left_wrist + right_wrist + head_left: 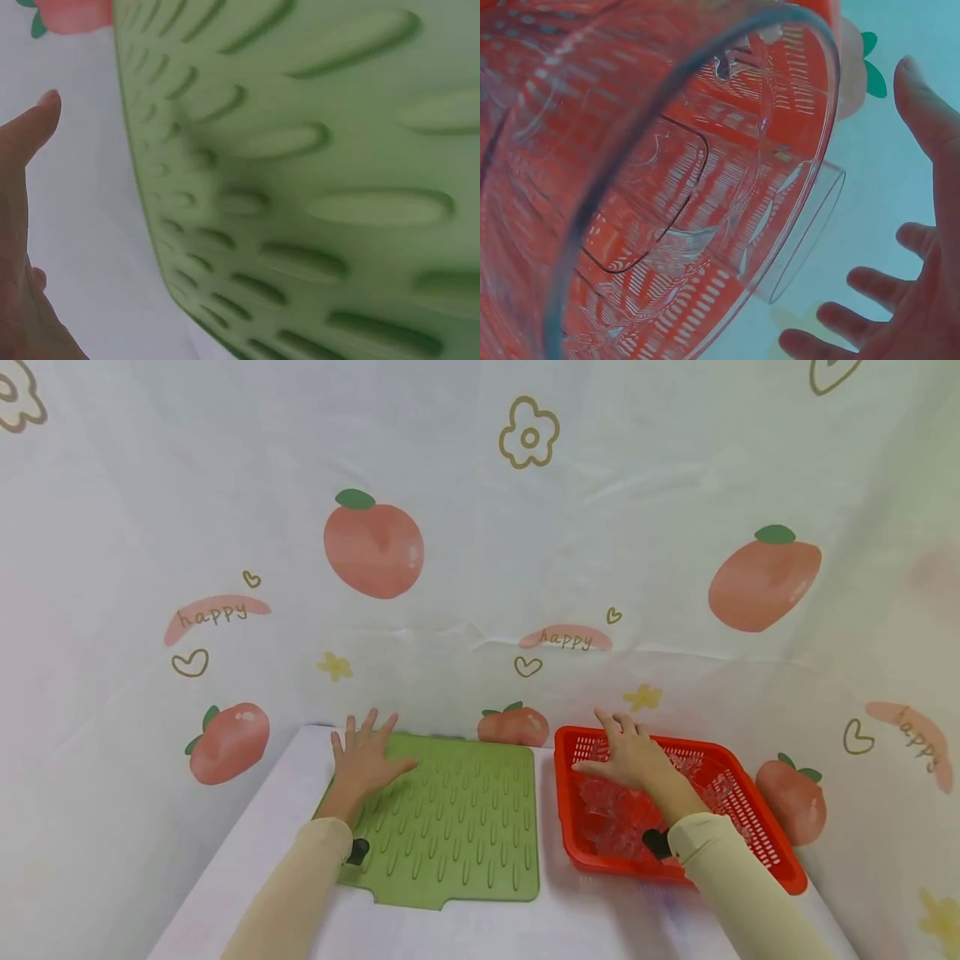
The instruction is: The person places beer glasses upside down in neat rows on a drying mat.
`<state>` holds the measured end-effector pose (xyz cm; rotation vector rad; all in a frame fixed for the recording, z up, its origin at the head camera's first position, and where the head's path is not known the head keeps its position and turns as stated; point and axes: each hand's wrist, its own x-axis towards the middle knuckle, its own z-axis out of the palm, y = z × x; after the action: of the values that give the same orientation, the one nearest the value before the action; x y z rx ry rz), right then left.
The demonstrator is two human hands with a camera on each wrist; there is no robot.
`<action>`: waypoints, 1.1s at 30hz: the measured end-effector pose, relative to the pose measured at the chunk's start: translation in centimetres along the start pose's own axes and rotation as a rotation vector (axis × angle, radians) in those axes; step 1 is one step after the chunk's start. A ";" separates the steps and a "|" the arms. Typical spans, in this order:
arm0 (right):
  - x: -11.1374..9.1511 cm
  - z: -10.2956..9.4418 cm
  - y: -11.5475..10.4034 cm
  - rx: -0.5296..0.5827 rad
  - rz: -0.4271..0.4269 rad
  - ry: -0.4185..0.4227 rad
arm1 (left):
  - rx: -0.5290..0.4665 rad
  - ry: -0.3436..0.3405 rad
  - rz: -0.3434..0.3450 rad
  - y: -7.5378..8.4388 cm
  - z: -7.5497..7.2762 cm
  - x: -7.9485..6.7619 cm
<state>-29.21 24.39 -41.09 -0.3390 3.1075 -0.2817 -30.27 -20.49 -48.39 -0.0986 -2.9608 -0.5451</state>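
Observation:
My left hand [363, 764] is spread over the left part of a green ridged drying mat [450, 827], holding nothing. In the left wrist view its thumb and palm show at the left edge, beside the mat. The right hand [628, 756] hovers with fingers apart above a red plastic basket [567, 831]. Several clear, see-through vessels [611, 818] lie in that basket, partly hidden by the hand and forearm. Up close in the right wrist view, a clear cup [581, 210] shows its wide round rim, with the fingers apart from it.
A white table [247, 852] carries the mat and the basket side by side. Behind them hangs a pale cloth [465, 568] printed with red fruit, hearts and flowers, and it also closes off both sides. A tab juts from the mat's near edge.

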 end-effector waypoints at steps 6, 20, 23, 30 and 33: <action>0.2 0.2 0.3 0.030 0.033 -0.038 | -0.026 -0.058 -0.047 -2.2 0.9 -0.6; 0.6 -0.3 1.7 0.101 0.158 -0.193 | -0.102 -0.215 -0.157 -5.5 1.6 -2.0; 0.6 -0.3 1.9 0.120 0.172 -0.218 | -0.124 -0.251 -0.187 -5.9 1.6 -2.5; 0.8 -0.3 2.2 0.150 0.180 -0.264 | -0.167 -0.308 -0.259 -6.6 1.3 -3.6; 1.1 -0.5 2.1 0.153 0.178 -0.291 | -0.167 -0.313 -0.261 -6.7 1.0 -3.9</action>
<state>-30.74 26.29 -40.95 -0.0901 2.7855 -0.4223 -27.12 -26.47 -52.23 0.2099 -3.2478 -0.8853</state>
